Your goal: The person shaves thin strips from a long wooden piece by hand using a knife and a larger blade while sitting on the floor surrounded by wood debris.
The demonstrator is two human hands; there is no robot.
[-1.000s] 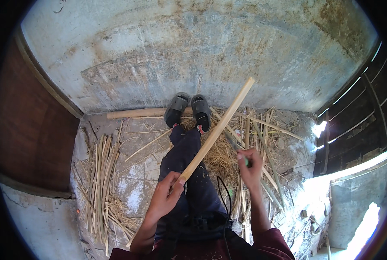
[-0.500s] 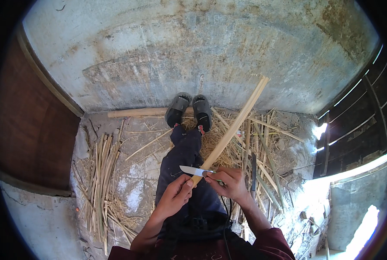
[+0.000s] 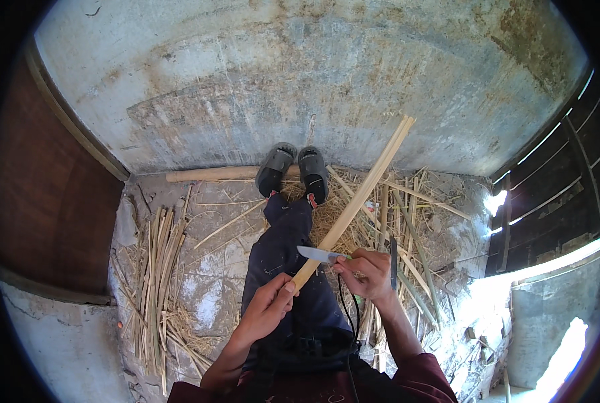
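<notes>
My left hand (image 3: 270,305) grips the near end of a long split bamboo strip (image 3: 354,201), which slants up and away to the right above my legs. In my right hand (image 3: 369,274) is a knife (image 3: 319,254) with a short pale blade. The blade lies across the strip a little beyond my left hand, its tip pointing left. The fingers of my right hand wrap the handle and hide most of it.
Several thin bamboo sticks (image 3: 159,269) lie bundled on the floor at left. More sticks and shavings (image 3: 407,228) are scattered at right, near a dark long blade-like tool (image 3: 393,262). A round pole (image 3: 213,174) rests along the concrete wall (image 3: 300,80), beside my shoes (image 3: 280,161).
My right hand and the knife have moved a little up the strip, away from my left hand. My left hand and the strip have shifted slightly left and down.
</notes>
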